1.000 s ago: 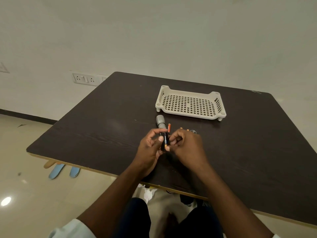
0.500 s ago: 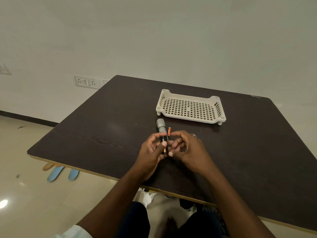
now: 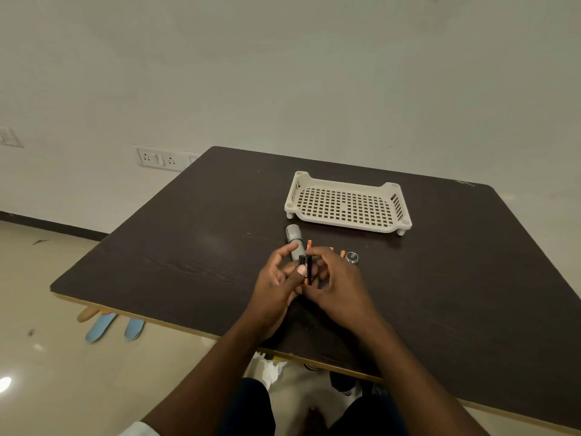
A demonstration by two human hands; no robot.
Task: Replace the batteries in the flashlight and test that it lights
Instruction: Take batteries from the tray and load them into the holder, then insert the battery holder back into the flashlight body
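A grey flashlight (image 3: 293,240) lies on the dark table (image 3: 188,253), its near end hidden behind my fingers. My left hand (image 3: 276,291) and my right hand (image 3: 338,286) meet just in front of it, both pinching a black and orange battery pack (image 3: 305,269) held upright between them. A loose orange battery (image 3: 309,244) lies beside the flashlight, and another orange tip (image 3: 342,253) shows past my right knuckles. The flashlight's round end cap (image 3: 351,257) rests on the table to the right.
A cream perforated tray (image 3: 345,204) stands behind the flashlight. The table's front edge runs close to my lap. Blue slippers (image 3: 113,325) lie on the floor at the left, and wall sockets (image 3: 157,158) sit behind the table.
My hands have shifted slightly and turned the battery pack between the fingers; my right hand now uncovers the end cap and an orange battery tip on the table.
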